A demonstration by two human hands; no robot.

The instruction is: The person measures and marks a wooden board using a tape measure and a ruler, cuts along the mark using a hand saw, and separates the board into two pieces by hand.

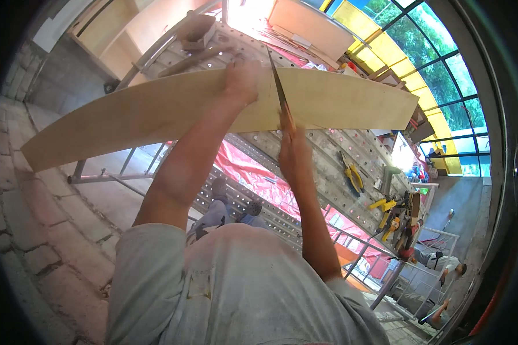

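A long, pale wooden board (149,112) stretches across the view over a perforated metal platform. My left hand (242,82) grips the board near its far edge, left of the middle; its fingers are slightly blurred. My right hand (295,154) is closed around the handle of a handsaw at the board's near edge. The narrow saw blade (280,86) crosses the board's width, its tip pointing away from me past the far edge. Where the teeth meet the wood is too fine to make out.
Yellow-handled pliers (352,175) lie on the metal platform (328,152), with yellow power tools (390,221) farther right. Metal railings and a brick wall (57,230) flank the platform. Two other people (446,264) are low at the right. Sheets of board (311,31) lean at the back.
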